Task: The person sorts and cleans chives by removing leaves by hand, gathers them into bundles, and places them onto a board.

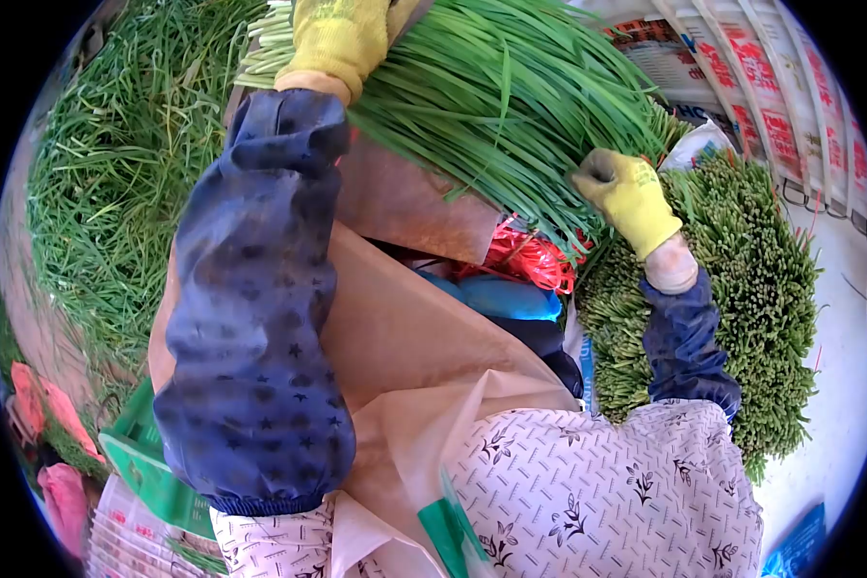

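We have the leaves (491, 87) in front of us as one long, loose sheaf on the board (405, 202). Their long axis slants from the pale stem ends (268, 48), far on our left, to the drooping tips, nearer us on our right. Our left hand (332, 43) is over the leaves beside the stem ends and is the nearer hand to them. Its fingers run out of view, so we cannot tell whether it grips or only presses. Our right hand (636, 197) is at the tip end, with the leaves lying away to its left. Its fingers are curled inward against their edge, but we cannot tell whether any leaf is caught in them.

We count two gloved hands, one sheaf and one board; the single leaves are too many to count. Left of the leaves we have one heap of loose greens (116, 173), with one green crate (144, 443) on their near left side. On their near side we see one tangle of red string (535, 255), close to the tips. To their near right is one mass of upright stalks (742, 279), just beyond our right wrist.
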Available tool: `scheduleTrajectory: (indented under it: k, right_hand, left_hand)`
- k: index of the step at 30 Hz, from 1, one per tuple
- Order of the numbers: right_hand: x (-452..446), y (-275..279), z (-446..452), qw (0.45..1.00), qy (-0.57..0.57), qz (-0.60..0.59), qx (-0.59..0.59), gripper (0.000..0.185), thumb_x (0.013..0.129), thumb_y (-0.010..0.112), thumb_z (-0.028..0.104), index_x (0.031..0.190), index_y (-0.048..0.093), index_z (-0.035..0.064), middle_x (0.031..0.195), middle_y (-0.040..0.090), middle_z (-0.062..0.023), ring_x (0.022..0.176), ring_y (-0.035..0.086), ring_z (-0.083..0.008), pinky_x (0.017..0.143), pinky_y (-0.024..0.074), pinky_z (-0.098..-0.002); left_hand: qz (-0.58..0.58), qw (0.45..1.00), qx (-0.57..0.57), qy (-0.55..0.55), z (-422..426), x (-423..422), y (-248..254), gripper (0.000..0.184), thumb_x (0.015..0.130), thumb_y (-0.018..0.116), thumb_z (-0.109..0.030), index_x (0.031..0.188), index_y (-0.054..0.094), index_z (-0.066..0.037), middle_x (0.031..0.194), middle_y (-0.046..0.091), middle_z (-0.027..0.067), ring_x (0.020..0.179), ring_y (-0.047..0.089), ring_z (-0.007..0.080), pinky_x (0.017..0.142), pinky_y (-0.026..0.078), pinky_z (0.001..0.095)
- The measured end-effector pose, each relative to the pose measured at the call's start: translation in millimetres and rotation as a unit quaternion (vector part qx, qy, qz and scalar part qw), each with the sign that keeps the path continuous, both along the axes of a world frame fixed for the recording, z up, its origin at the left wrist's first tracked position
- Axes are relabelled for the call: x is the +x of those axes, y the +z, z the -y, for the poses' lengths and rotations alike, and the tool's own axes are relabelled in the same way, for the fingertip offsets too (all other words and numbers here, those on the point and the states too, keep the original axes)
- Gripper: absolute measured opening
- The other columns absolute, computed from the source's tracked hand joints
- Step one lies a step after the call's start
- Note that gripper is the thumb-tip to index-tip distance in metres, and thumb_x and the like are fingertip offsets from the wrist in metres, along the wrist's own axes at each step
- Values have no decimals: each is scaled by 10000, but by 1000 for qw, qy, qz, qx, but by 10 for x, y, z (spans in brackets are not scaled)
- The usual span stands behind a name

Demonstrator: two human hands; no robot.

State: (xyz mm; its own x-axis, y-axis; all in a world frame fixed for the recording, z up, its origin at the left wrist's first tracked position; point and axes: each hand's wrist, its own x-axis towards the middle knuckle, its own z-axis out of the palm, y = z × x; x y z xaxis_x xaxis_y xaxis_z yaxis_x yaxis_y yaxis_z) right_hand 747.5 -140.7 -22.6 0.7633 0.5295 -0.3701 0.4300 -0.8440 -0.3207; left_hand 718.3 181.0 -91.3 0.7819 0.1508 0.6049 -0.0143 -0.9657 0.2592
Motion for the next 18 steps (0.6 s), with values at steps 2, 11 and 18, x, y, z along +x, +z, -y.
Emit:
scheduleTrajectory:
  k: [2, 11, 18]
  right_hand:
    - [-138, 165, -59, 983, 113, 112, -97, 308, 781, 712, 291, 931, 671, 24, 880, 686, -176, 806, 668, -316, 679, 521, -374]
    - [-525, 24, -372, 964, 257, 6, -73, 456, 788, 682, 183, 1216, 595, 54, 1233, 568, -196, 1054, 591, -365, 836, 500, -386]
    - [-466, 277, -243, 972, 142, -185, -6, 289, 852, 611, 315, 904, 697, 44, 835, 680, -168, 795, 661, -329, 714, 516, -395]
  left_hand:
    - [-8, 1000, -18, 1, -23, 39, 5, 268, 878, 542, -309, 810, 686, -94, 795, 671, 121, 822, 610, 333, 824, 426, 448]
    - [10, 999, -36, -24, -79, 80, -95, 266, 872, 553, -300, 809, 687, -78, 769, 661, 152, 797, 619, 349, 762, 450, 464]
    - [7, 1000, -13, -11, -71, 57, -105, 244, 863, 567, -292, 803, 683, -85, 776, 663, 123, 814, 616, 327, 763, 448, 444]
